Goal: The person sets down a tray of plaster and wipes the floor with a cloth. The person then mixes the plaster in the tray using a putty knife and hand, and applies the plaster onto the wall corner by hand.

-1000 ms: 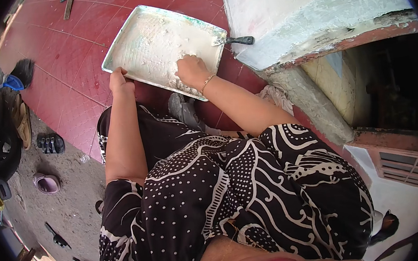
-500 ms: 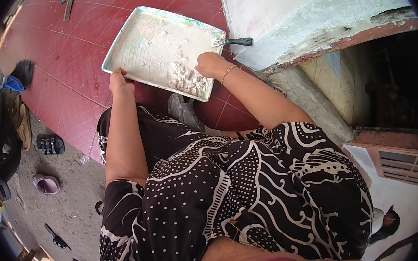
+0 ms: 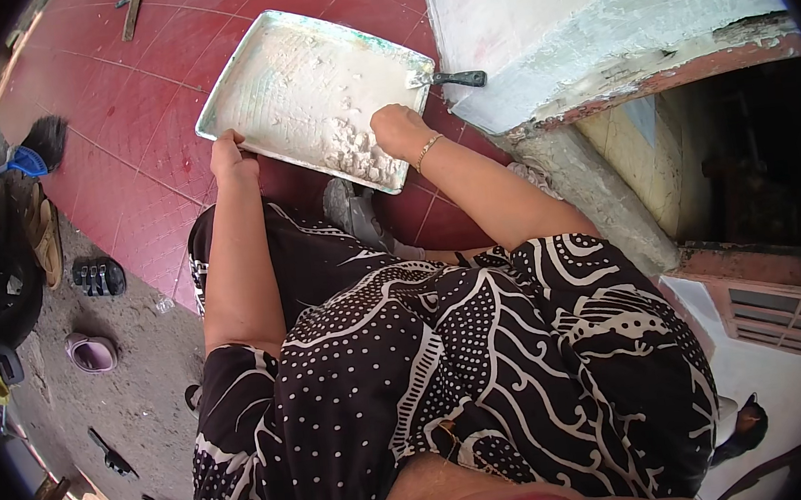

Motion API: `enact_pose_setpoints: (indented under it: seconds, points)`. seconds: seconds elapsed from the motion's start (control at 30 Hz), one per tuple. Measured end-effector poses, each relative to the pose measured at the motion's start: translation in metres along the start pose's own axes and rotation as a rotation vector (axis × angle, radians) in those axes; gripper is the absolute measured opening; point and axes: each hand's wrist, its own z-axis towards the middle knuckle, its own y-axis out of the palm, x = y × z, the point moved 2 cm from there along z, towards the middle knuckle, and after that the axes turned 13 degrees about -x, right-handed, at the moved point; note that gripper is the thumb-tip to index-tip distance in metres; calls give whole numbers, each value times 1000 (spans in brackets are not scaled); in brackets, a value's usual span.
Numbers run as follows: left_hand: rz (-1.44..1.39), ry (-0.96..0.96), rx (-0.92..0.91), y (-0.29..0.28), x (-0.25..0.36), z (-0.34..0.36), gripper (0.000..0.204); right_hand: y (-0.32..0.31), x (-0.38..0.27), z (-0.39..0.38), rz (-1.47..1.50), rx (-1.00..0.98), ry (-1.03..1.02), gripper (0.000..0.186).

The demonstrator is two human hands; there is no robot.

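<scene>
A shallow rectangular tray [image 3: 240, 43] with a pale, paint-smeared rim lies slanted on the red floor before me. Off-white clumpy material [image 3: 358, 149] covers its bottom, heaped thickest at the near right. My left hand [image 3: 232, 157] grips the near left edge of the tray, thumb over the rim. Above the tray's right part, beside the lumps, my right hand [image 3: 400, 134] is closed with its knuckles up; what its fingers hold, if anything, is hidden. A putty knife [image 3: 458, 79] with a black handle rests across the far right corner, its blade smeared with the white material.
Red tiled floor [image 3: 145, 110] surrounds the tray. A white wall base [image 3: 536, 57] with peeling paint stands close on the right. At left are a blue broom [image 3: 26, 161], a black sandal [image 3: 98, 275] and a pink clog [image 3: 91, 353]. A wooden stick [image 3: 132, 14] lies far left.
My right hand has shifted slightly left and toward me over the lumps. My left hand, the tray and the putty knife stay practically where they were.
</scene>
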Motion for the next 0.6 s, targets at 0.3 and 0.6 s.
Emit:
enact_pose_setpoints:
  seconds: [0.3,0.6]
  points:
    - [1,-2,-8,-1,-7,7,11,5,20,25,116,69,132,18]
    - [10,22,6,-5,1,5,12,-13,-5,12,143,-207,50,34]
